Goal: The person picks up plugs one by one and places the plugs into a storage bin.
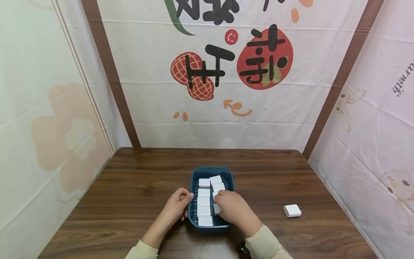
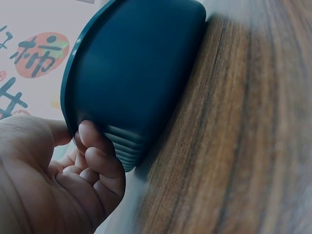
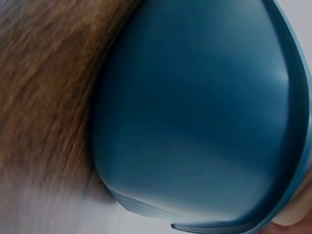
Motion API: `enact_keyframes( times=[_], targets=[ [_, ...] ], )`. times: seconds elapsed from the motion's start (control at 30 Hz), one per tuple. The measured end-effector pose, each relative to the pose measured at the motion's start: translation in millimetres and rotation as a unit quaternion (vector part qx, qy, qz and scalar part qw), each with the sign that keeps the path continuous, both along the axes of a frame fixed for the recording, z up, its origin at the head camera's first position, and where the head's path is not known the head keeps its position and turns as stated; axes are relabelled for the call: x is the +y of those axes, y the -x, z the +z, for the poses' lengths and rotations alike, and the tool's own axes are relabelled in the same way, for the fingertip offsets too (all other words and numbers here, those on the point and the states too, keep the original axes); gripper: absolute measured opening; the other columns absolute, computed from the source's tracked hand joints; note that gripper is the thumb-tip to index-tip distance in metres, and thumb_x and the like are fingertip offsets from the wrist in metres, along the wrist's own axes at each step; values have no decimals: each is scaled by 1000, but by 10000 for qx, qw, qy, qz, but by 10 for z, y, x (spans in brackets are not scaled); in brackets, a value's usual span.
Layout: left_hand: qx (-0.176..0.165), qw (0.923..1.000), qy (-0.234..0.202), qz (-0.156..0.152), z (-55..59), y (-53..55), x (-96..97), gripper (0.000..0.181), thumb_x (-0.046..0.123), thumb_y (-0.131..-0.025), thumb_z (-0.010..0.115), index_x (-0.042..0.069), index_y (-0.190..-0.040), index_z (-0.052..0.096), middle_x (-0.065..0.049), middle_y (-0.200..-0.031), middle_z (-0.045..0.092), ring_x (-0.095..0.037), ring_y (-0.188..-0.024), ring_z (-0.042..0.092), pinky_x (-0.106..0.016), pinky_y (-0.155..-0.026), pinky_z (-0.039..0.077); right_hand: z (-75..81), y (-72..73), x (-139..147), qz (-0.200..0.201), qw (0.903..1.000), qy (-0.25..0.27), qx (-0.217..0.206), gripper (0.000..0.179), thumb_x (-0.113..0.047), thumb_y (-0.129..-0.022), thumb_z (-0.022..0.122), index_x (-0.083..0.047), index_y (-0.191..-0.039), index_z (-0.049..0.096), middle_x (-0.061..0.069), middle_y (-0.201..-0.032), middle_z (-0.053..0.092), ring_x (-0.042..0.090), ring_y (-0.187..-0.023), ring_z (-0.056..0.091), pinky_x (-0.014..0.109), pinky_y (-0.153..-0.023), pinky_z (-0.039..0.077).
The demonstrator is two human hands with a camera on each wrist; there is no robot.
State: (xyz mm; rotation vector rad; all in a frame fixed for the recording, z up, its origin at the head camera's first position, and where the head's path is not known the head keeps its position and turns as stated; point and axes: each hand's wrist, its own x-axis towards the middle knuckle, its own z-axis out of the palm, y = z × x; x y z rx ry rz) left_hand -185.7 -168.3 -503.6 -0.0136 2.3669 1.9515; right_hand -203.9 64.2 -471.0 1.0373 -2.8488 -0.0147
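Observation:
A dark blue plastic basket (image 1: 227, 173) stands on the table, with several white plug chargers (image 1: 203, 200) lying in two columns inside. My left hand (image 1: 179, 205) pinches the basket's left rim between thumb and curled fingers; in the left wrist view the hand (image 2: 78, 170) is at the ribbed end of the basket's outer wall (image 2: 141, 63). Over the right column, my right hand (image 1: 235, 208) reaches inside with bent fingers and grips a white charger (image 1: 217, 209), partly covered by the hand. In the right wrist view the basket's outer wall (image 3: 195, 107) hides most of that hand.
One more white charger (image 1: 292, 210) lies alone on the wooden table (image 1: 145, 172), to the right of the basket, its prongs pointing right. Printed cloth walls (image 1: 155, 133) enclose the table at the back and both sides.

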Motion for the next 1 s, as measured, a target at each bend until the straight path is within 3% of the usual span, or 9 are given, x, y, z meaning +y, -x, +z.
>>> enact_keyframes(
  times=[0.43, 0.77, 1.0],
  targets=[
    [-20, 10000, -16, -21, -11, -11, -2, 22, 24, -107, 57, 2, -105, 53, -5, -64, 54, -17, -47, 48, -24, -41, 40, 59, -29, 31, 176, 9998, -10, 7, 23, -23, -83, 85, -14, -103, 76, -2, -96, 70, 9, -78, 57, 31, -79, 56],
    [-47, 10000, 58, 32, 14, -10, -4, 23, 25, -107, 57, 3, -105, 53, -6, -64, 55, -17, -47, 49, -25, -41, 41, 187, -101, 91, 162, 9999, 10, 11, 26, -22, -85, 84, -16, -110, 77, -2, -105, 72, 12, -90, 61, 37, -92, 57],
    [-32, 10000, 57, 8, 28, -11, -6, 22, 24, -107, 57, 3, -105, 53, -6, -64, 54, -16, -47, 48, -24, -41, 41, 246, -160, 119, 389, 9990, -17, 207, 26, -22, -85, 84, -16, -110, 77, -1, -104, 71, 13, -93, 64, 37, -90, 57]
  ],
)
